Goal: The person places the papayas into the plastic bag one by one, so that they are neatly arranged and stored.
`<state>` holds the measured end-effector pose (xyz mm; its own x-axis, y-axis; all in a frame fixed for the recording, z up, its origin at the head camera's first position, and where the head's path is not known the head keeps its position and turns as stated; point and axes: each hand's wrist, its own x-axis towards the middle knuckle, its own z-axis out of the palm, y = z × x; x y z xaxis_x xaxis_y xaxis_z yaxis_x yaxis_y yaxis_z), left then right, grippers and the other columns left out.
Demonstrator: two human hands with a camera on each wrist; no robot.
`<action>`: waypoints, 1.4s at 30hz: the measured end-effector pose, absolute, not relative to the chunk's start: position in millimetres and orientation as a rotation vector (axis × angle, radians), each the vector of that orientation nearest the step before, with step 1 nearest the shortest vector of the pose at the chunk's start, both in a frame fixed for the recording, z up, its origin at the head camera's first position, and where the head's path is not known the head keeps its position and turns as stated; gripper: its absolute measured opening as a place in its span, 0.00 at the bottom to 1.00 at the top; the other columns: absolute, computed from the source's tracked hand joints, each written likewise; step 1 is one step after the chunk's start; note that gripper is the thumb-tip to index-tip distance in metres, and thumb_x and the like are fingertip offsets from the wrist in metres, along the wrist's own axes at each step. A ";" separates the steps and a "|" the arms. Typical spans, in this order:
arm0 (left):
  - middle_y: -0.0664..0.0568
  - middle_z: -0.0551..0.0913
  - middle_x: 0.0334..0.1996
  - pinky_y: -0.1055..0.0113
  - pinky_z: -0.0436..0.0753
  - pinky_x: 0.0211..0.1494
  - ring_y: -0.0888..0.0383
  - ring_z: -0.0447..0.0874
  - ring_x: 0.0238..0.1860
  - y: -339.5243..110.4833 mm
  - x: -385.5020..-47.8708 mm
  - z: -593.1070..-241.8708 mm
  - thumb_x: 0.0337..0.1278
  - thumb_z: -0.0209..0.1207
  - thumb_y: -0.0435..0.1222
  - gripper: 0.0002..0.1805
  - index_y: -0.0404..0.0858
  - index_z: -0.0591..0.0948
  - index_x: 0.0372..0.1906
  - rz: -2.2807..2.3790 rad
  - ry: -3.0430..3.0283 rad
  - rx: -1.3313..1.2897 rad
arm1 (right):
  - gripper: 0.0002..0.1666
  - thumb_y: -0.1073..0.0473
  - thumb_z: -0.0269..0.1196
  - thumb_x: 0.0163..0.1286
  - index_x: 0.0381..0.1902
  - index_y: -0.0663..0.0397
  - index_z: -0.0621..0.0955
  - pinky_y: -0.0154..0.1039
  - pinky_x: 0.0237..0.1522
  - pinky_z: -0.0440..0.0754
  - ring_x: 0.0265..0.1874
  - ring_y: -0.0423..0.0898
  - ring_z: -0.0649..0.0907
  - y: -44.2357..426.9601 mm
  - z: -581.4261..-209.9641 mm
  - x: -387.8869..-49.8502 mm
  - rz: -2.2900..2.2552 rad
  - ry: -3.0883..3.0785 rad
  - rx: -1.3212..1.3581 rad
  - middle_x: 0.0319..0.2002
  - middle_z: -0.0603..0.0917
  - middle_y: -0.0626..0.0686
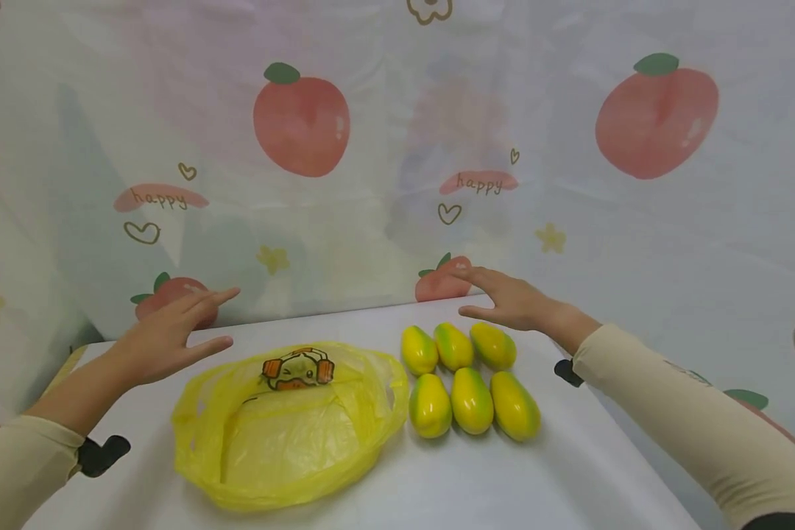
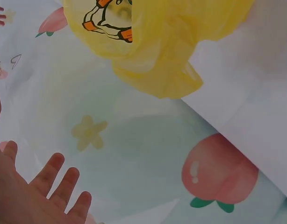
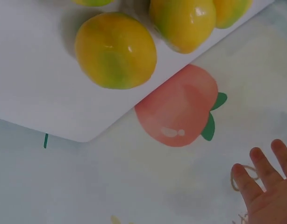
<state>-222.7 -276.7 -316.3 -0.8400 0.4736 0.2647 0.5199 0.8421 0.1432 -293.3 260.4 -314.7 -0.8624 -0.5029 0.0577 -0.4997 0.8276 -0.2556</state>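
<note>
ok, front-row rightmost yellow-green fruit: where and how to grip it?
I'd pinch the fruit across its near half from above, bringing the right hand in from the right. It lies lengthwise, slightly slanted, with a rounded body; its right flank is open, and the narrow gap to its left neighbour widens toward the near end, likely giving a finger room.

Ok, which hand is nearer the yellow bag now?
The left hand. It hovers near the far-left edge of the yellow bag, not touching it; the right hand hovers by the far row of fruits, off the bag's right side.
</note>
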 end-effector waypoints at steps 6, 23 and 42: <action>0.45 0.69 0.69 0.34 0.72 0.59 0.41 0.68 0.66 -294.6 -206.7 -323.2 0.62 0.61 0.54 0.40 0.52 0.61 0.76 -0.397 -2.780 -0.696 | 0.45 0.31 0.55 0.69 0.78 0.35 0.56 0.70 0.70 0.58 0.74 0.59 0.60 275.5 -319.2 -298.3 -0.393 3.017 -0.803 0.76 0.58 0.53; 0.42 0.78 0.58 0.56 0.82 0.53 0.41 0.78 0.54 -327.0 -179.2 -356.9 0.64 0.62 0.47 0.41 0.55 0.56 0.78 -0.617 -2.757 -0.484 | 0.45 0.31 0.53 0.70 0.77 0.43 0.58 0.70 0.70 0.56 0.71 0.63 0.62 309.9 -345.8 -304.4 -0.518 3.031 -0.604 0.75 0.61 0.59; 0.51 0.83 0.51 0.72 0.79 0.28 0.80 0.79 0.38 -329.8 -155.9 -381.5 0.60 0.65 0.48 0.33 0.54 0.69 0.71 -0.756 -2.768 -0.325 | 0.45 0.35 0.53 0.72 0.77 0.52 0.57 0.68 0.59 0.74 0.64 0.64 0.71 324.4 -383.8 -299.6 -0.716 2.913 -0.408 0.69 0.68 0.64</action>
